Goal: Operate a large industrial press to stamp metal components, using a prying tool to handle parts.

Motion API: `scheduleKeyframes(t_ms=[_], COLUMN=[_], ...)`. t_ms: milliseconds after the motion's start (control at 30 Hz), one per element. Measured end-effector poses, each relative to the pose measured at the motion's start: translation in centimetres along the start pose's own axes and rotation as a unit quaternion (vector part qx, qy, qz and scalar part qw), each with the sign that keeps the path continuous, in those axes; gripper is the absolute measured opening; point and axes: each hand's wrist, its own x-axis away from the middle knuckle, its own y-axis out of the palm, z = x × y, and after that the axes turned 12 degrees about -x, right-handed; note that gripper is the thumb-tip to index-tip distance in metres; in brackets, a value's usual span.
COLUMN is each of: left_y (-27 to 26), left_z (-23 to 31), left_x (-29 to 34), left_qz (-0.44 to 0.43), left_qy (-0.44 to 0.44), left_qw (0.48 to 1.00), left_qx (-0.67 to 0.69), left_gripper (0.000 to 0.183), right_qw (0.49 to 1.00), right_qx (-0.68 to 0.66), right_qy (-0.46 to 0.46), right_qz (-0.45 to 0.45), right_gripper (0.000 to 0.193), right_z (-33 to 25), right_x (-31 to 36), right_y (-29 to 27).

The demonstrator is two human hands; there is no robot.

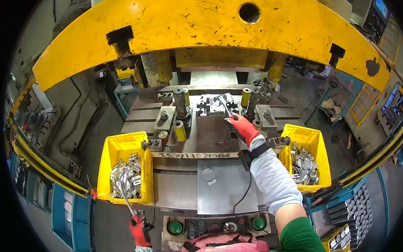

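Observation:
My right hand (242,128), in a red and black glove, is closed on the dark handle of a slim metal rod tool (226,108). That tool's tip reaches a bright metal part in the press die (212,130). Low on the left, my left hand (140,228), gloved alike, grips a second metal rod tool (127,199). Its far end is among shiny stamped metal pieces (128,175) in the left yellow bin (106,162). Whether that end touches or carries a piece, I cannot make out.
A yellow press beam (184,24) arches above the die, with guide posts (180,102) on both sides. One flat metal blank (208,176) lies on the front plate. Another yellow bin (324,159) with metal pieces stands right. The control panel (200,227) has two green buttons.

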Motion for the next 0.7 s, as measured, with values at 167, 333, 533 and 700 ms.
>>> scheduleKeyframes(t_ms=[167,333,533,700], left_y=[-1.4,-1.0,0.9,-0.7], left_z=[-0.7,-1.4,-2.2,-4.1], left_x=[1.4,0.8,0.1,-0.9], left_qz=[0.023,-0.005,0.018,0.011], left_qy=[-0.037,-0.036,-0.023,-0.015], left_qw=[0.999,0.999,1.000,0.999], left_qx=[-0.015,0.031,0.006,0.031], left_gripper=[0.009,0.011,0.014,0.013], right_qw=[0.998,0.983,0.973,0.985], right_qx=[-0.002,0.050,0.118,0.052], right_qy=[0.038,0.053,0.089,0.103], right_qz=[0.055,0.166,0.177,0.125], right_gripper=[0.024,0.033,0.039,0.047], right_z=[1.5,0.4,-1.0,-0.3], right_x=[-0.9,-0.1,2.1,2.0], right_y=[1.0,5.4,7.8,5.4])
